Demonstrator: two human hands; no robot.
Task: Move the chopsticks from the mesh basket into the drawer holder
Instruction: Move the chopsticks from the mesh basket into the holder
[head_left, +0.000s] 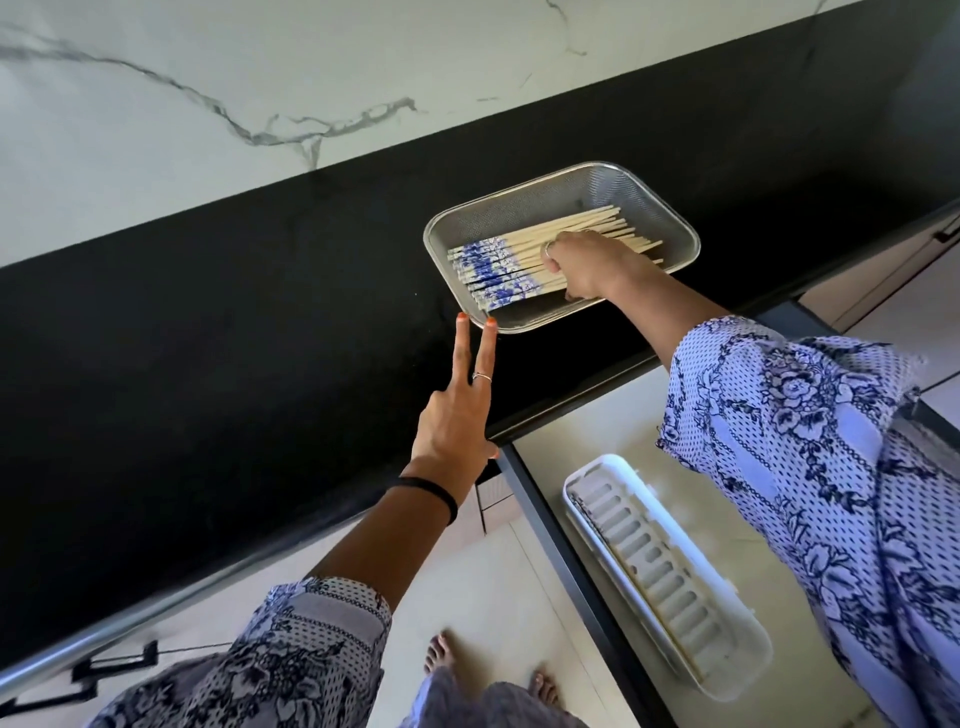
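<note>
Pale wooden chopsticks with blue-patterned handles (540, 260) are lying across the silver mesh basket (644, 200), their long axis running sideways under the right hand (587, 265), whose grip is curling around them mid-length, closure unclear; left hand (457, 410) steadying the rim with two outstretched fingers

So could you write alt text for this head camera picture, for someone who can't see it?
Seen from above, a person's right hand closes on a bundle of blue-patterned chopsticks lying in a mesh basket on a black counter. The left hand touches two fingertips to the basket's near corner. Below, an open drawer holds a white holder.
</note>
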